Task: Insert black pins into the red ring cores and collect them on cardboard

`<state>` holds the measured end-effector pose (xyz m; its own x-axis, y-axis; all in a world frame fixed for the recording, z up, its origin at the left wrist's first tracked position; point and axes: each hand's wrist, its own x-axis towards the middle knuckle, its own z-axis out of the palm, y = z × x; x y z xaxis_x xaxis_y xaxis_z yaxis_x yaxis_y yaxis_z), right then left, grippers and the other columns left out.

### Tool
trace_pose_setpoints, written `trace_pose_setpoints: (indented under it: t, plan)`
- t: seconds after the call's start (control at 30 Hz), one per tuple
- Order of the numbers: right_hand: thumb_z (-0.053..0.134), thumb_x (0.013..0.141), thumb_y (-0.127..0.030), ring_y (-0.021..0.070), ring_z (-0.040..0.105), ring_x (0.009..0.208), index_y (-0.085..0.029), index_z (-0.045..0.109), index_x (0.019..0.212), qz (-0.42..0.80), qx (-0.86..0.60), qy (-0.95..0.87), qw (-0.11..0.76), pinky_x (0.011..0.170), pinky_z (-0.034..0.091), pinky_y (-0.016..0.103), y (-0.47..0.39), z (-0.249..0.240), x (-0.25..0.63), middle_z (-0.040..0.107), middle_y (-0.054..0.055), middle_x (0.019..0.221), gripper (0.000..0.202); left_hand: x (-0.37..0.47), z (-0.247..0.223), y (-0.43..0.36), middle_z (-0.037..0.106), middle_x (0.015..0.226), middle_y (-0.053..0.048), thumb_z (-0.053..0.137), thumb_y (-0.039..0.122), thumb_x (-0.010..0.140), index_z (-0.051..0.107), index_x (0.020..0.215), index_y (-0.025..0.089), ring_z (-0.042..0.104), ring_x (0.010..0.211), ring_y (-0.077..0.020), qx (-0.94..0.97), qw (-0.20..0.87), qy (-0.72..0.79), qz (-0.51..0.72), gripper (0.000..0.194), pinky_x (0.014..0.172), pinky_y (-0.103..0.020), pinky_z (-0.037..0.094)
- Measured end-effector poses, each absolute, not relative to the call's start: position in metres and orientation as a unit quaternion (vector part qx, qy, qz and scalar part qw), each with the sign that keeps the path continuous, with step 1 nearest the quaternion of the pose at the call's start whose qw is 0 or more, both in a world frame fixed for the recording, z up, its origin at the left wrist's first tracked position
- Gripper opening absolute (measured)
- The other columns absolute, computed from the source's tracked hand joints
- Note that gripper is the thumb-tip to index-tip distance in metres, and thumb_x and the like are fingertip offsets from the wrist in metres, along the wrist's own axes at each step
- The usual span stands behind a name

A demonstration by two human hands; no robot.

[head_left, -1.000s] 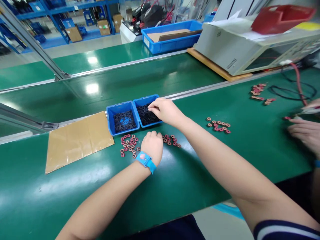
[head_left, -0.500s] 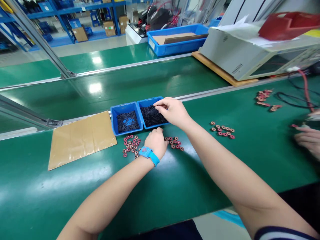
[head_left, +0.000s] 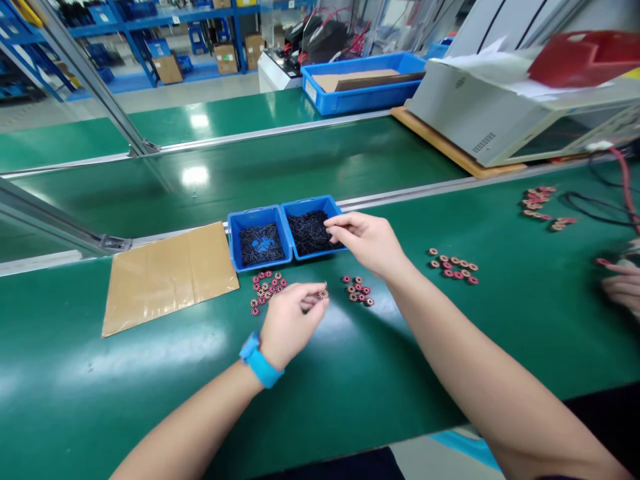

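My left hand (head_left: pixel 295 317), with a blue band at the wrist, pinches a small toothed ring (head_left: pixel 323 293) like a motor stator core, just above the green bench. My right hand (head_left: pixel 367 240) is closed in a pinch at the right edge of the right blue bin (head_left: pixel 295 252), which holds thin black pieces (head_left: pixel 309 230). Whatever lies between those fingertips is too small to make out. The left blue bin (head_left: pixel 233 247) has fewer black pieces over its floor. Red and copper-coloured toothed rings lie in a left group (head_left: pixel 265 287) and a right group (head_left: pixel 359 291).
A brown cardboard sheet (head_left: pixel 173 280) lies left of the bins. More rings (head_left: pixel 453 267) are spread to the right. Another person's hand (head_left: pixel 625 287) is at the right edge, near a cable (head_left: pixel 627 187). Behind stand a grey instrument (head_left: pixel 480 107) and a large blue tray (head_left: pixel 360 100).
My left hand has come back from the bins toward me and left, now with a toothed ring in its fingertips. My right hand has moved slightly down and right, still pinched.
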<state>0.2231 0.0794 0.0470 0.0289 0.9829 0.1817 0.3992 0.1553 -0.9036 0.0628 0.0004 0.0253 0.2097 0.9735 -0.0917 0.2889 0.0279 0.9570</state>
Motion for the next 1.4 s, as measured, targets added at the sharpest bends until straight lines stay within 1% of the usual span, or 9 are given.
trace_pose_setpoints:
  t: [0.03,0.13,0.2,0.3,0.47,0.57,0.73,1.0,1.4]
  plan:
    - [0.06,0.075,-0.022,0.0155,0.064,0.064,-0.016,0.068,0.084,0.368,-0.541,-0.597,0.464,0.067,0.053,0.032,0.069,0.048,0.221,0.068,0.004,0.072,0.013,0.053,0.027,-0.007,0.069,0.088,-0.007,0.064,0.02,0.072,0.069,0.094,0.016,0.063,0.075,-0.0161,0.553,0.536,0.516,0.374,0.023,0.075,-0.032,0.052]
    - [0.065,0.074,-0.027,0.0143,0.064,0.063,-0.017,0.067,0.081,0.458,-0.493,-0.569,0.472,0.064,0.054,0.03,0.036,0.05,0.213,0.067,0.003,0.071,0.012,0.033,0.028,-0.023,0.07,0.083,-0.006,0.07,0.025,0.068,0.07,0.095,0.016,0.064,0.074,-0.0157,0.412,0.648,0.501,0.399,0.028,0.077,-0.033,0.051]
    - [0.064,0.075,-0.025,0.0129,0.064,0.062,-0.018,0.066,0.078,0.478,-0.461,-0.582,0.47,0.062,0.054,0.028,0.019,0.05,0.207,0.065,0.002,0.073,0.008,0.026,0.027,-0.027,0.071,0.081,-0.005,0.073,0.027,0.067,0.07,0.095,0.016,0.065,0.076,-0.0159,0.337,0.698,0.487,0.403,0.03,0.081,-0.035,0.049]
    - [0.061,0.077,-0.018,0.0114,0.062,0.063,-0.019,0.066,0.078,0.466,-0.428,-0.624,0.459,0.061,0.054,0.026,0.008,0.049,0.201,0.063,0.002,0.075,0.006,0.024,0.027,-0.027,0.072,0.085,-0.006,0.076,0.027,0.063,0.071,0.089,0.015,0.066,0.084,-0.0183,0.273,0.735,0.458,0.419,0.029,0.086,-0.037,0.047]
    - [0.059,0.077,-0.014,0.0117,0.061,0.066,-0.019,0.067,0.078,0.439,-0.415,-0.666,0.438,0.06,0.052,0.025,0.008,0.046,0.2,0.063,0.003,0.074,0.01,0.024,0.03,-0.028,0.071,0.083,-0.005,0.077,0.023,0.064,0.07,0.091,0.016,0.065,0.075,-0.015,0.253,0.754,0.434,0.424,0.029,0.082,-0.036,0.048]
    - [0.059,0.077,-0.015,0.0121,0.061,0.069,-0.019,0.066,0.08,0.447,-0.425,-0.663,0.425,0.061,0.052,0.024,0.008,0.045,0.201,0.064,0.004,0.077,0.009,0.023,0.031,-0.029,0.072,0.082,-0.004,0.076,0.021,0.064,0.071,0.088,0.017,0.065,0.072,-0.0138,0.25,0.766,0.416,0.421,0.025,0.077,-0.033,0.049]
    - [0.06,0.076,-0.019,0.0118,0.061,0.067,-0.019,0.064,0.087,0.489,-0.44,-0.629,0.414,0.062,0.051,0.025,0.004,0.045,0.2,0.064,0.003,0.076,0.011,0.022,0.031,-0.03,0.071,0.079,-0.003,0.075,0.025,0.065,0.072,0.085,0.017,0.064,0.068,-0.0113,0.237,0.781,0.405,0.412,0.021,0.071,-0.027,0.049]
    - [0.058,0.077,-0.02,0.0111,0.06,0.069,-0.018,0.06,0.092,0.511,-0.448,-0.611,0.406,0.063,0.051,0.025,0.003,0.044,0.2,0.063,0.003,0.077,0.016,0.022,0.03,-0.03,0.071,0.077,-0.002,0.075,0.025,0.067,0.073,0.086,0.017,0.064,0.067,-0.0105,0.225,0.786,0.392,0.421,0.021,0.071,-0.026,0.049]
    - [0.057,0.078,-0.021,0.0119,0.061,0.07,-0.018,0.06,0.092,0.502,-0.455,-0.615,0.403,0.064,0.052,0.026,0.002,0.045,0.2,0.063,0.003,0.077,0.014,0.022,0.031,-0.029,0.071,0.077,-0.003,0.074,0.025,0.067,0.073,0.086,0.017,0.063,0.068,-0.0115,0.22,0.784,0.402,0.419,0.021,0.072,-0.027,0.049]
